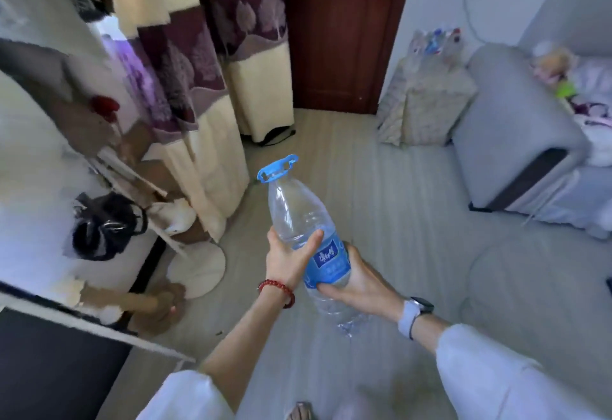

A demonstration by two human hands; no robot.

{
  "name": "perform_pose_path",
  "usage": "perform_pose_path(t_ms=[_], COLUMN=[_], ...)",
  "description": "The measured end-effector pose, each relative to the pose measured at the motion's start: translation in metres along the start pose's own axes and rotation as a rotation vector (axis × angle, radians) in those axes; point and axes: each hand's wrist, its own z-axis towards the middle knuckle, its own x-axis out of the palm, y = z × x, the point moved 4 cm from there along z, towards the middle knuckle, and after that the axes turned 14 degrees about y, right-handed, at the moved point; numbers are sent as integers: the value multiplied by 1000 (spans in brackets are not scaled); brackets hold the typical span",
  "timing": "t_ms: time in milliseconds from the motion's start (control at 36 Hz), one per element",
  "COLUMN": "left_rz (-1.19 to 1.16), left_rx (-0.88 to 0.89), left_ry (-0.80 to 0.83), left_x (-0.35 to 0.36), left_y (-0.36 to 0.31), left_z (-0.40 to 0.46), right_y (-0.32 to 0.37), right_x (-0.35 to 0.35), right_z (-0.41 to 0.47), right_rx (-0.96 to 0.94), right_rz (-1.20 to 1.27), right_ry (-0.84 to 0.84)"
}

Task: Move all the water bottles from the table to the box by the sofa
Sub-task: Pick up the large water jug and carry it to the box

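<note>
The bottle at centre is clear, glossy plastic, crinkled near its base, with a glossy blue film label and a matt blue plastic cap. The curtain at upper left is soft matt cloth. The door at top centre is dark, faintly shiny wood. The sofa at right is grey matt fabric. The box beside it looks wrapped in pale patterned cloth or paper. The floor is pale, smooth and matt.

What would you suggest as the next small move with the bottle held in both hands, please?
Probably carry the water bottle forward and right toward the box beside the sofa. Both the left hand and right hand already grip it, and bottles already show at the box's top.
</note>
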Motion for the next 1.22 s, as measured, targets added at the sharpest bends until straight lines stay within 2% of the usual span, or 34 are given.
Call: perform_pose_path(t_ms=[194, 583, 889, 1056, 1222], left_rz=[95, 189, 244, 238, 270], left_rx=[29, 99, 119, 111, 148], left_ry=[174, 394, 469, 499, 565], left_x=[96, 310, 423, 490, 576], left_y=[-53, -191, -253, -307, -358], left_z=[152, 476, 714, 851, 952], right_y=[-46, -123, -184, -207, -247], right_x=[-134, -467, -676, -802, -915], right_z=[73, 231, 384, 466, 520], right_rx=[57, 46, 97, 133, 128], right_rz=[78, 223, 242, 283, 405], right_ry=[-123, -310, -339, -421, -517])
